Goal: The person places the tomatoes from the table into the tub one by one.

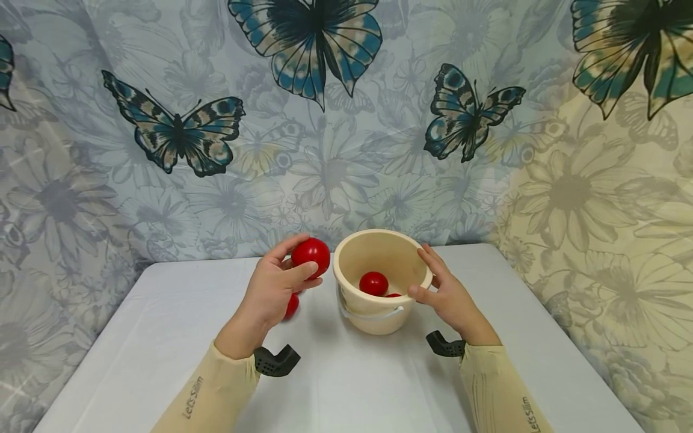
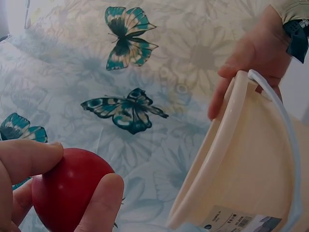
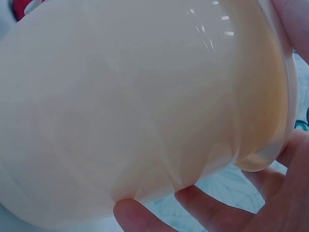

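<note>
My left hand (image 1: 273,288) pinches a red tomato (image 1: 311,258) between thumb and fingers, held up just left of the bucket's rim. In the left wrist view, bits of green leaf peek out beside the tomato (image 2: 72,188). A cream plastic bucket (image 1: 376,319) stands upright on the table. My right hand (image 1: 449,297) holds its right side, thumb and a finger at the rim. In the right wrist view, several fingertips (image 3: 133,212) press the bucket's outer wall (image 3: 120,111). Inside lies one tomato (image 1: 373,283), with part of another (image 1: 393,295) showing behind the near rim.
Another red tomato (image 1: 291,307) rests on the white-covered table (image 1: 346,385), partly hidden by my left hand. The bucket's pale handle (image 1: 373,314) hangs down its front. Behind the table hangs a butterfly-print cloth (image 1: 335,162).
</note>
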Tool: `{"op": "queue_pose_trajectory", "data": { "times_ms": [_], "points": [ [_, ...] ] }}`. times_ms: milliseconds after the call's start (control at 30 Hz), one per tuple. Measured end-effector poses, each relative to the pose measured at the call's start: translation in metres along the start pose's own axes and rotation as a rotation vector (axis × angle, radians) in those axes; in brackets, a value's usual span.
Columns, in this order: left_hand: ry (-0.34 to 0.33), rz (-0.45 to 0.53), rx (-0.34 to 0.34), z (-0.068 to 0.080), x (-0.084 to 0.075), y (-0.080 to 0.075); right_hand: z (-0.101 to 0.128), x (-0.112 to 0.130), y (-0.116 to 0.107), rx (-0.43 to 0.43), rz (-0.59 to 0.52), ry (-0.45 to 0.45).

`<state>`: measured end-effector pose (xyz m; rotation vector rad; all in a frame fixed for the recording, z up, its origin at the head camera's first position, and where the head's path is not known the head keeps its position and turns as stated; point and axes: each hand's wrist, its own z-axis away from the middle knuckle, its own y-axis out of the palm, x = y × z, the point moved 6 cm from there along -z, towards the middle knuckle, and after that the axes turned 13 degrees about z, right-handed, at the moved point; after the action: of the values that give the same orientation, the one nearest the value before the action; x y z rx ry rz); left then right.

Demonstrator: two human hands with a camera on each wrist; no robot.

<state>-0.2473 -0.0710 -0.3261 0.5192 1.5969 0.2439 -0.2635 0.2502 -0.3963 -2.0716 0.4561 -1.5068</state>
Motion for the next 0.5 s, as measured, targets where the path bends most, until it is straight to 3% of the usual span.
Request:
{"op": "queue_pose_trajectory", "data": {
  "times_ms": [500],
  "points": [
    [-0.058, 0.022, 0.08, -0.007, 0.007, 0.023, -0.001, 0.001, 0.001, -0.003, 0.044, 0.009]
  ]
}}
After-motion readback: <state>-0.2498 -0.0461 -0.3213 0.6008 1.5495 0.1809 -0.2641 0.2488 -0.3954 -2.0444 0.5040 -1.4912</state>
